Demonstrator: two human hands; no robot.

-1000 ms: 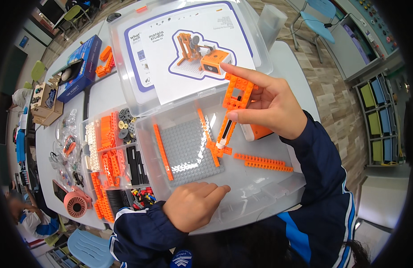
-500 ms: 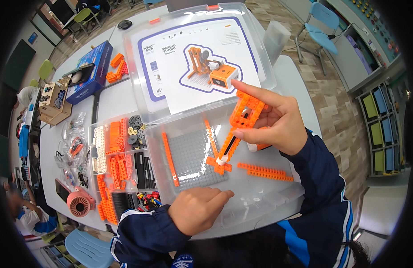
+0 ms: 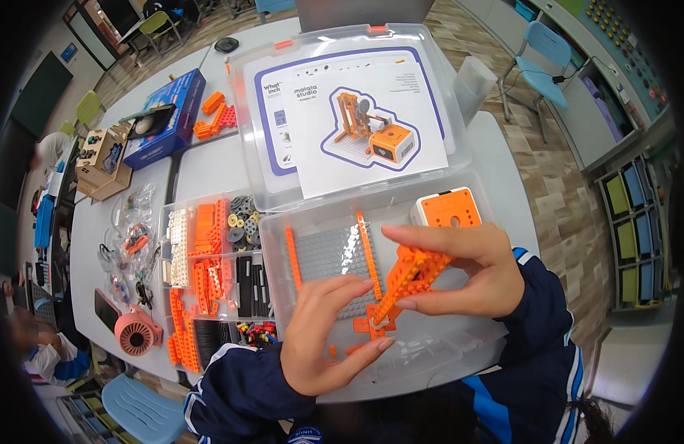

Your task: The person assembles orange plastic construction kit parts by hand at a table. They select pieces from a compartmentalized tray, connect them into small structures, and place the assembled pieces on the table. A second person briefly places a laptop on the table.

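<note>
My right hand [image 3: 479, 277] pinches an assembly of orange building bricks [image 3: 410, 277] between thumb and fingers. The assembly slants down to the left, its wide end at my fingertips. Near its lower end, my left hand [image 3: 323, 333] is held with thumb and forefinger spread apart around that end; whether they touch it, I cannot tell. Below lies a grey studded baseplate [image 3: 331, 255] in a clear plastic tray [image 3: 467, 344]. One orange beam [image 3: 293, 255] runs along the plate's left edge and another orange beam [image 3: 368, 251] along its right. An orange-and-white box-shaped unit [image 3: 449, 209] sits behind my right hand.
A printed sheet [image 3: 319, 170] picturing a model rests on the clear lid [image 3: 246, 111] beyond the tray. To the left stand a sorting box of parts [image 3: 231, 257], a pink fan [image 3: 136, 333], bagged cables [image 3: 135, 240] and a blue box [image 3: 164, 118]. A blue chair [image 3: 142, 414] is at lower left.
My right hand has lowered the brick assembly and tipped it toward me. My left hand has uncurled and come up beside its lower end. The orange-and-white unit now shows more fully.
</note>
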